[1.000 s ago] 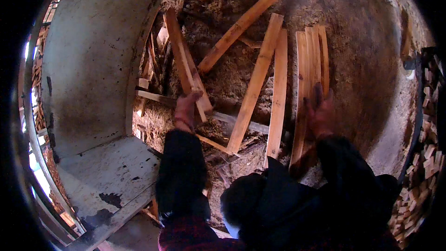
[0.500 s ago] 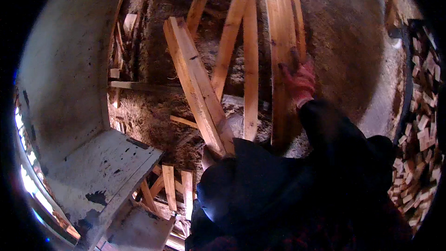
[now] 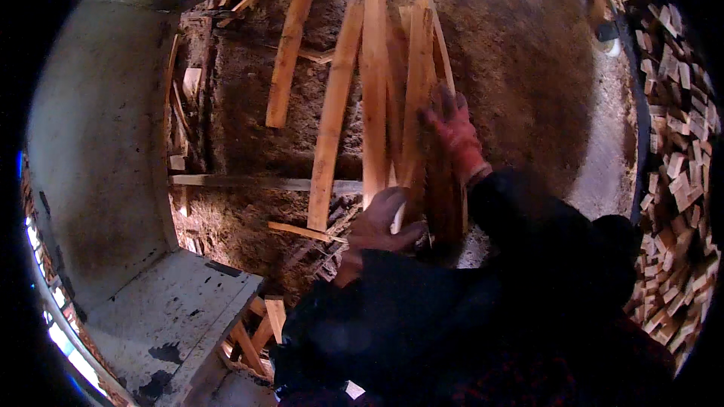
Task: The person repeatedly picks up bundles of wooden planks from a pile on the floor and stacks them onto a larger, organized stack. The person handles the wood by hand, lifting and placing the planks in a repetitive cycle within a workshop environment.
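Observation:
My left hand [image 3: 377, 224], in a dull brownish glove, is at the near end of a long wooden board [image 3: 375, 90]. Its thumb points right, apart from the fingers, and a pale board end shows between them. On the right, my right hand [image 3: 457, 136] wears a reddish glove and lies with spread fingers against the side of several boards [image 3: 417, 90] bunched together. The lower parts of these boards fall in shadow. Left of the bunch, another board [image 3: 335, 117] lies apart, with a further board [image 3: 292, 49] beyond it.
A white ledge with peeling paint [image 3: 166, 316] juts in at lower left, below a pale panel [image 3: 105, 151]. Stacked wood pieces [image 3: 679, 181] fill the right side. A thin strip of wood [image 3: 305, 232] lies left of my left hand, on the debris-covered brown ground [image 3: 234, 218].
The boards in my left hand have swung right to the bunch, and that hand has loosened at their near end. My right hand's fingers have spread. The view has shifted.

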A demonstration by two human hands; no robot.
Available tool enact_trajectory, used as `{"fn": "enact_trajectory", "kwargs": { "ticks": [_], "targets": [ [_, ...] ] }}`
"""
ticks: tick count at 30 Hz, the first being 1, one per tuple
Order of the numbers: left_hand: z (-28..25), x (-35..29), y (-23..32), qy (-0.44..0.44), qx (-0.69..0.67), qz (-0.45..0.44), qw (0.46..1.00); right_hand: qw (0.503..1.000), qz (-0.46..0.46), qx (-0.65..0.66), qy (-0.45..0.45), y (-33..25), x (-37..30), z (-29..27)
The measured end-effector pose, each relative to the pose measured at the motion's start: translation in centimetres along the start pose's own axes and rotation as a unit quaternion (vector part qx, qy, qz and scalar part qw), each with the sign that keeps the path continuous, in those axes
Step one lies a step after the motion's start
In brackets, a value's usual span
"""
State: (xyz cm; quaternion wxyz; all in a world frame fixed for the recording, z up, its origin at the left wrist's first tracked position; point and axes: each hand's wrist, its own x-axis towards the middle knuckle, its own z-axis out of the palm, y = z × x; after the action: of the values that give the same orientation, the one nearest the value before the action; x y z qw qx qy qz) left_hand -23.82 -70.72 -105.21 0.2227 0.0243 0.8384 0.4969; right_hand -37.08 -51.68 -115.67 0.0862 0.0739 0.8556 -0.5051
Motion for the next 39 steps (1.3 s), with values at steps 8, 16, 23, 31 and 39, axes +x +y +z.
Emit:
{"fn": "enact_trajectory", "kwargs": {
  "ticks": [8,16,23,31,39],
  "targets": [
    [-13.7,13.5,-2.0,0.274,0.227,-0.149,0.922,0.955,-0.003,-0.297,0.008,-5.9,-2.9,0.0],
    [-19.3,17.3,-7.1,0.175,0.288,-0.349,0.874,0.941,0.036,-0.325,-0.087,-10.7,-3.5,-1.7],
    [-13.7,3.0,-4.7,-0.013,0.259,-0.329,0.908,0.956,0.02,-0.29,-0.048,-7.0,-3.1,-1.1],
    [-12.5,8.2,-4.4,0.225,0.009,-0.206,0.952,0.996,0.043,0.065,0.04,-3.8,-2.5,-1.6],
    [-5.2,11.5,-2.3,0.112,-0.149,-0.188,0.964,0.937,0.148,0.282,-0.141,4.2,-0.9,-6.1]
  ]
}}
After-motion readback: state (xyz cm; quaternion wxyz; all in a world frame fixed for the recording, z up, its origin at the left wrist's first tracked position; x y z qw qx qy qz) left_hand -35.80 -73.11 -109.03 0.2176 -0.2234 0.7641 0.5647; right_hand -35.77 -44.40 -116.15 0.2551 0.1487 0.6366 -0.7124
